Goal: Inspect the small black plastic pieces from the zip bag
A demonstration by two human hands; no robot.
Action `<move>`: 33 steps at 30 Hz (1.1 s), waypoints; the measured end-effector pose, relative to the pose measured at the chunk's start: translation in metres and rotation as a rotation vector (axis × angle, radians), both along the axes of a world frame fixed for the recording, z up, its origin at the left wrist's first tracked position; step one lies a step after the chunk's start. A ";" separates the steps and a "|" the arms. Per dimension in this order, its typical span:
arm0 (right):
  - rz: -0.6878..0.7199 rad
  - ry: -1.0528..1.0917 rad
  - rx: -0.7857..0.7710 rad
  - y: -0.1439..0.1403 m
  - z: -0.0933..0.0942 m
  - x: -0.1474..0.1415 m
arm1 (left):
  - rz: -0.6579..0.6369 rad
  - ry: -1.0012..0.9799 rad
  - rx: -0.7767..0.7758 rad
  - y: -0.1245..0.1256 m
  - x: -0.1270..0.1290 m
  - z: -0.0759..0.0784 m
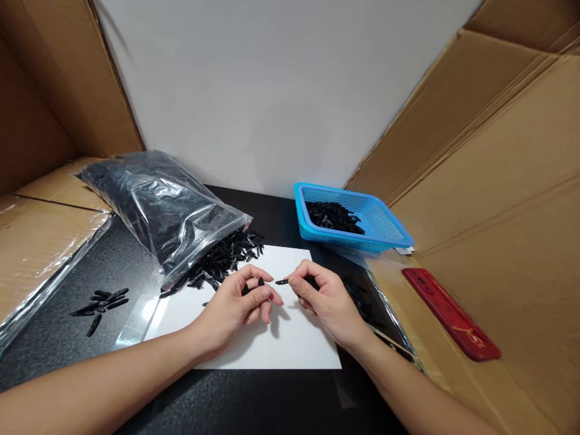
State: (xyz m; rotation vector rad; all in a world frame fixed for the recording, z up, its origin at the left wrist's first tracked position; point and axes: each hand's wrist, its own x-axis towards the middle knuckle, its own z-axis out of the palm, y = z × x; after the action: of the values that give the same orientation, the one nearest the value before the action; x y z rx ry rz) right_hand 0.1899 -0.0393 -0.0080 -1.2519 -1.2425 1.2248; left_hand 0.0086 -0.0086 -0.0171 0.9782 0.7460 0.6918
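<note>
Pinching a small black plastic piece (281, 281) between the thumb and forefinger of your right hand (327, 299), you hold it level just above the white sheet (290, 344), its tip aimed at your left hand (240, 302). Your left fingers are curled closed around a second black piece (260, 282), of which only a bit shows between thumb and fingertips; the two pieces sit close but not touching. From this it looks like you are at the point of bringing one part to the other, and the next move would call for lining up the slim end squarely with its mate and keeping both grips steady, since the parts are small and slip easily. Just beyond your left hand, a loose heap of black pieces (222, 260) spills from the open mouth of a clear plastic bag (154, 205) lying on its side, partly onto the sheet. To your right, behind your right hand, a blue basket (385, 232) holds more of the same black parts. A few stray pieces (102, 300) lie well apart on the dark table (81, 338) to the left, and a red flat object (448, 314) rests on the cardboard (498, 229) at the right.
</note>
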 end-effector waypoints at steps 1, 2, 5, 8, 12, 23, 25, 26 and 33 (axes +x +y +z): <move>-0.005 0.034 -0.018 0.000 0.001 -0.001 | -0.006 -0.001 -0.002 0.000 0.000 0.000; -0.010 0.071 -0.037 0.000 0.001 -0.002 | -0.012 0.001 0.000 0.001 0.000 0.000; 0.003 0.246 -0.121 0.000 0.004 -0.003 | -0.017 0.013 -0.012 0.002 0.001 0.000; 0.080 0.542 -0.223 0.003 0.006 -0.002 | -0.014 0.006 -0.049 0.003 0.001 0.001; 0.168 0.761 -0.323 0.009 0.005 0.003 | -0.039 0.018 -0.053 0.002 0.000 -0.001; 0.134 -0.083 0.060 0.002 0.003 -0.002 | -0.063 -0.004 0.035 -0.002 -0.001 0.002; 0.140 -0.209 0.149 0.001 0.004 -0.004 | -0.057 0.001 0.059 -0.003 -0.001 0.002; 0.129 -0.237 0.174 0.000 0.004 -0.004 | -0.053 -0.002 0.069 -0.002 -0.001 0.002; 0.035 -0.166 0.191 0.003 0.000 0.002 | 0.003 -0.006 0.044 0.001 0.001 0.005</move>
State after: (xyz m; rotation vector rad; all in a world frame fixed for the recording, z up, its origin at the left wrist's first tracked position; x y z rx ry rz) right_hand 0.1920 -0.0361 -0.0077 -1.2138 -1.4709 1.0164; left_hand 0.0099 -0.0080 -0.0122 1.0149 0.7295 0.7156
